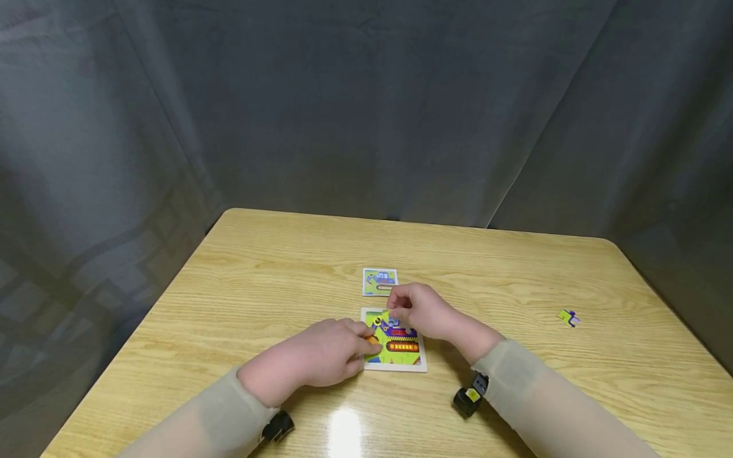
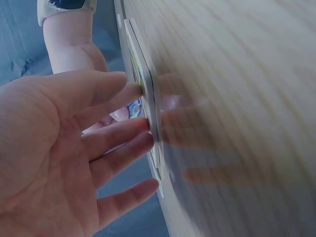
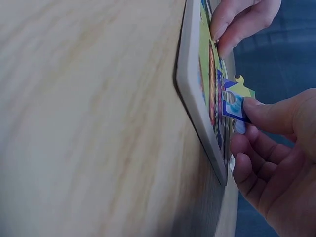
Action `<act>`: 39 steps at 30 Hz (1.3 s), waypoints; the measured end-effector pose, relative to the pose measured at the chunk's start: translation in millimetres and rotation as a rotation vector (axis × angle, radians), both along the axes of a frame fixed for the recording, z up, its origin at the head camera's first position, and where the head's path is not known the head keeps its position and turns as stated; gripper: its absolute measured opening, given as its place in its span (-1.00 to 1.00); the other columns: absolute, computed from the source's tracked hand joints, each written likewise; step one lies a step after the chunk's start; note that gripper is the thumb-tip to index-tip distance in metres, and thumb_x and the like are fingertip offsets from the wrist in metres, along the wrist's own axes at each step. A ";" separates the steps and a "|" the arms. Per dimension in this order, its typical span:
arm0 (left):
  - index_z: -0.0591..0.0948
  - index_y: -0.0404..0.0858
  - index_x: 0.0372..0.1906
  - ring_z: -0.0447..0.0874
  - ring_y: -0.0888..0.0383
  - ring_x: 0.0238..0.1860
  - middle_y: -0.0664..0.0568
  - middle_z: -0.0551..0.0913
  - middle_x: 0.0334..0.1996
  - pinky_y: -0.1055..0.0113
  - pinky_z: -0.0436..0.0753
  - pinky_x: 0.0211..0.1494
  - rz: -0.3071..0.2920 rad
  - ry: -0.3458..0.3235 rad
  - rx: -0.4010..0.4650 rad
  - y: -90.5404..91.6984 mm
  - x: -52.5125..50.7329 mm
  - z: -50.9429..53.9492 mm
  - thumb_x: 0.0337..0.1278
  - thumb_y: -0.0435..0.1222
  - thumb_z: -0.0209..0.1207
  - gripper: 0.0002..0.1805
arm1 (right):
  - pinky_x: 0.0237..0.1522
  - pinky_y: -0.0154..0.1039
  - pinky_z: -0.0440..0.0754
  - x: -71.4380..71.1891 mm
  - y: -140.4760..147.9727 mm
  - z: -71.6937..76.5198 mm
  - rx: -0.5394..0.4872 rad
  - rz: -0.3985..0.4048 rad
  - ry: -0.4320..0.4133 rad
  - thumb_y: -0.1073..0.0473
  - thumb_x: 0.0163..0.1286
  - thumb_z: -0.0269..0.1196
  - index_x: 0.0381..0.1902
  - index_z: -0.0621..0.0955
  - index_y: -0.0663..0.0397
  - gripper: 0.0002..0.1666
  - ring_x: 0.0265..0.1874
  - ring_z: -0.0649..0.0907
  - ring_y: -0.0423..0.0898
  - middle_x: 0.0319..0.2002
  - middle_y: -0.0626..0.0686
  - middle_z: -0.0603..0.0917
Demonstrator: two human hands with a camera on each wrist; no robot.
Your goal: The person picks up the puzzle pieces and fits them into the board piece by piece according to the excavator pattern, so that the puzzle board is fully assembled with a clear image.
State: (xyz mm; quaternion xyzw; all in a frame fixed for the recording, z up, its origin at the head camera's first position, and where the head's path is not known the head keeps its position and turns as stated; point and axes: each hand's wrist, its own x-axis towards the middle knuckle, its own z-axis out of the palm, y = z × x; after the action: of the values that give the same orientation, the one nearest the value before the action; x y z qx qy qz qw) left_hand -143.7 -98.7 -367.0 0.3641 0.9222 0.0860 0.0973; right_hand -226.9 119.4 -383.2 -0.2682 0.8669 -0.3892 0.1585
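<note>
A jigsaw puzzle in a white frame (image 1: 396,367) lies on the table, its picture a digger in purple, red and yellow-green. My right hand (image 1: 428,312) is over the puzzle's far right part. In the right wrist view, thumb and fingers pinch a puzzle piece (image 3: 234,104) with a blue window and a yellow-green knob, tilted above the board. My left hand (image 1: 329,351) rests at the frame's left side, with extended fingertips touching the board and its edge; the left wrist view shows these fingers (image 2: 123,153) fairly straight and spread.
Just beyond the puzzle lies a small reference card (image 1: 378,278) with the same digger picture, partly behind my right hand. One loose puzzle piece (image 1: 569,317) sits far to the right on the wooden table (image 1: 275,273). Grey curtains (image 1: 355,114) hang behind the table.
</note>
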 end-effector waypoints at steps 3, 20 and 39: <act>0.59 -0.01 0.28 0.38 0.06 0.33 0.05 0.46 0.32 0.10 0.37 0.33 -0.001 0.001 -0.003 0.0 0.4 0.4 0.35 -0.19 0.15 -0.58 | -0.48 -0.29 0.44 1.9 0.0 0.5 0.014 -0.004 0.003 0.35 0.41 0.23 -0.37 0.60 0.09 -0.87 -0.50 0.50 -0.08 -0.49 0.01 0.51; 0.59 0.00 0.28 0.39 0.06 0.33 0.05 0.47 0.32 0.10 0.38 0.33 0.001 0.004 -0.020 0.9 1.9 3.8 0.36 -0.20 0.14 -0.58 | -0.47 -0.27 0.48 1.1 -4.3 -3.0 0.115 -0.014 0.071 0.34 0.33 0.32 -0.38 0.60 0.07 -0.88 -0.50 0.51 -0.12 -0.49 -0.03 0.53; 0.59 -0.01 0.28 0.38 0.06 0.33 0.04 0.47 0.32 0.10 0.37 0.33 -0.004 0.007 -0.023 -0.1 0.7 2.5 0.36 -0.19 0.14 -0.59 | -0.38 -0.25 0.49 1.8 -8.7 -5.2 0.177 -0.012 0.194 0.31 0.29 0.37 -0.39 0.59 0.02 -0.85 -0.43 0.49 -0.14 -0.43 -0.06 0.49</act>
State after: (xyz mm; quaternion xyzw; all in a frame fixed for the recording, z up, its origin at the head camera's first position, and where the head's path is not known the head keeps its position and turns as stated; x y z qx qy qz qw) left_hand -143.0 -98.8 -364.5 0.3653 0.9227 0.0739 0.0984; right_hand -225.2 110.7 -388.4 -0.2842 0.9107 -0.2844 0.0946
